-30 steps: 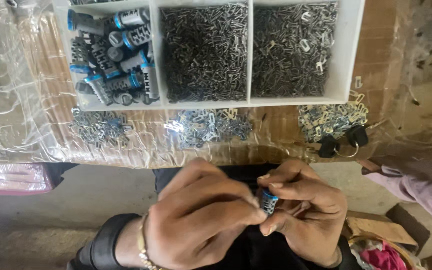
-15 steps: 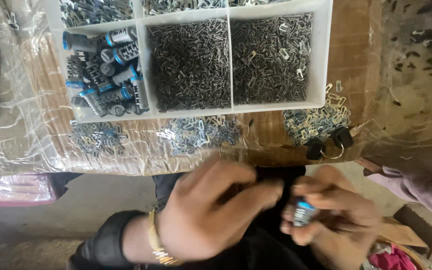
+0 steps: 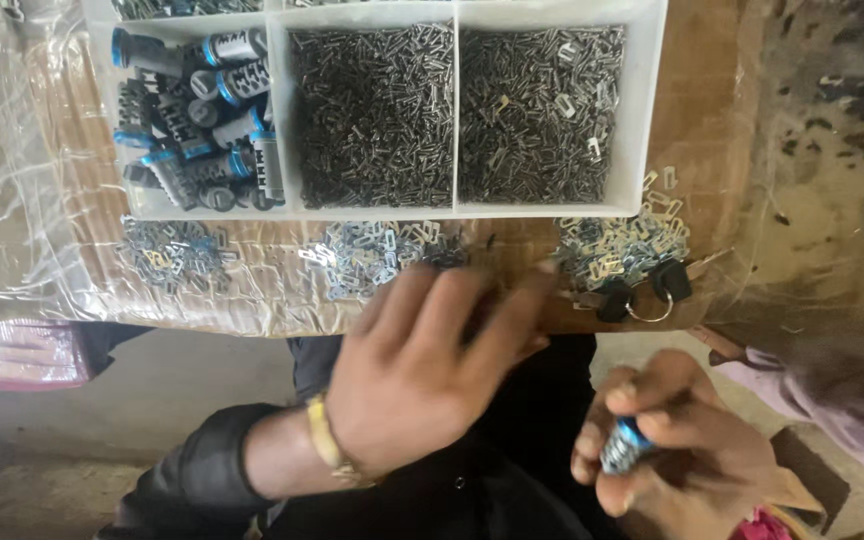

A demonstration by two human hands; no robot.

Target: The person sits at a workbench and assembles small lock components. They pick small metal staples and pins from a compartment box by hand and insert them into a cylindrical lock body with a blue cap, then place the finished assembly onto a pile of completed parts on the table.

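Note:
My right hand (image 3: 682, 450) is low at the right, closed around a small cylinder with a blue band (image 3: 624, 446). My left hand (image 3: 422, 365), with a gold bracelet at the wrist, reaches up with its fingers spread over the table's front edge, fingertips near a pile of small flat metal pieces (image 3: 377, 255). It holds nothing that I can see. A white divided tray (image 3: 649, 110) lies beyond, one compartment holding black and blue cylinders (image 3: 197, 120), two holding small dark metal bits (image 3: 377, 110).
More piles of flat metal pieces lie at the left (image 3: 172, 255) and right (image 3: 622, 245) of the table edge. A key ring with two black fobs (image 3: 642, 290) sits by the right pile. Clear plastic sheet covers the wooden table (image 3: 712, 150). A sleeve in pink (image 3: 832, 390) shows at right.
My hands were together in my lap on the small cylinder. The left hand has let go and moved up to the table edge; the right hand dropped right with the cylinder.

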